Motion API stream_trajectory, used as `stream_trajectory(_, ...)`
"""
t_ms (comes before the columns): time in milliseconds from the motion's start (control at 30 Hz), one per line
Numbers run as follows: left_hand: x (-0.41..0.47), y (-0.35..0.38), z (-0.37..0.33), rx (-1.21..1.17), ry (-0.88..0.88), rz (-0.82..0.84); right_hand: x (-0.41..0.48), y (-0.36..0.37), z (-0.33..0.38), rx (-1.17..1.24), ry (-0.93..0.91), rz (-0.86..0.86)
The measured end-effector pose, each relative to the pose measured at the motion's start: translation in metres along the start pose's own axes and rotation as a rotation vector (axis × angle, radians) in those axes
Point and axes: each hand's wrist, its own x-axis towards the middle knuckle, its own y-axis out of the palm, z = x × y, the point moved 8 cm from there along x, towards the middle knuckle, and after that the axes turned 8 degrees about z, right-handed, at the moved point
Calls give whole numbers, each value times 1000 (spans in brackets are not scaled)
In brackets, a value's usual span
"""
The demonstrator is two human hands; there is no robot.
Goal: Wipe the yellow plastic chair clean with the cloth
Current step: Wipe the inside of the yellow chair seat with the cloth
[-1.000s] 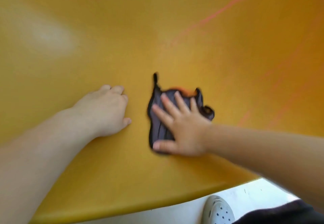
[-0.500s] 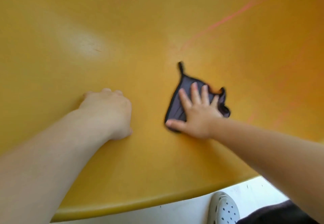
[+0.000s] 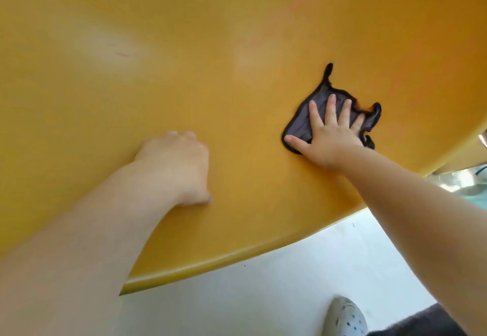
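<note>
The yellow plastic chair [image 3: 184, 59] fills most of the view, its rounded front edge running across the lower part. A small dark grey cloth [image 3: 300, 122] with a black hem lies flat on it at the right. My right hand [image 3: 329, 133] presses down on the cloth with straight, spread fingers. My left hand [image 3: 176, 167] rests on the bare yellow surface to the left of the cloth, fingers curled under, holding nothing.
Below the chair's edge is a white floor [image 3: 263, 283]. A light grey perforated clog [image 3: 345, 317] shows at the bottom right beside dark clothing. A glimpse of shiny clutter [image 3: 474, 185] sits past the chair's right edge.
My right hand has slid the cloth to the right and farther away across the chair. My left hand has stayed about where it was.
</note>
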Motion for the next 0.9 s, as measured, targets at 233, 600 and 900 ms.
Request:
stream_trajectory(233, 0, -11, -7, 7, -75, -52, -151, 70, 100, -161, -694, 126)
stream_trajectory(600, -1, -2, -8, -94, -133, -168, -12, 19, 1, -56, -128, -12)
stream_trajectory(900, 3, -3, 13, -211, -96, -186, -104, 49, 38, -209, -569, 66)
